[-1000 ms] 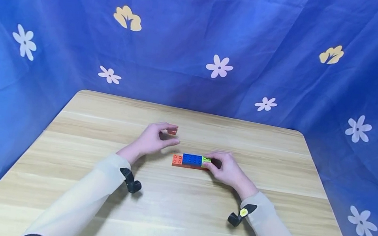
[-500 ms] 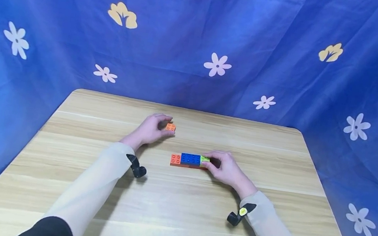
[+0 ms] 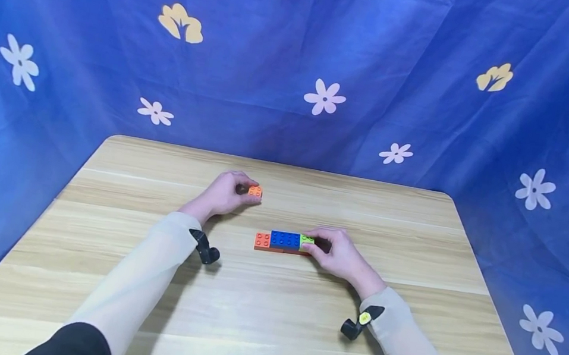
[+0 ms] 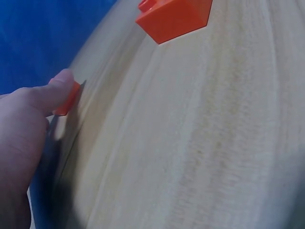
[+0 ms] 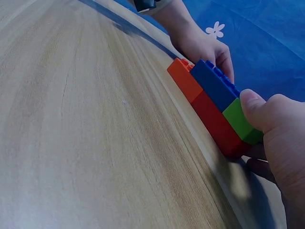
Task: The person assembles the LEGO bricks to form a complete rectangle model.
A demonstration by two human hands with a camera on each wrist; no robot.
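Observation:
A small orange toy brick with studs on top is pinched between the thumb and fingers of my left hand, at or just over the table behind the assembly. In the left wrist view that brick is partly behind the thumb. Closer to me lies a two-layer brick assembly: an orange brick and a red brick below, a blue brick and a green brick on top. My right hand grips its right end, thumb on the green brick and partly covering it.
The assembly and both hands are on a light wooden table. A blue curtain with flower prints hangs behind and at both sides. Dark cameras sit on both wrists.
My left hand has moved back and slightly left, lowering the orange brick and turning its studs upward. It has barely moved in the last half second. The right hand keeps its grip on the assembly.

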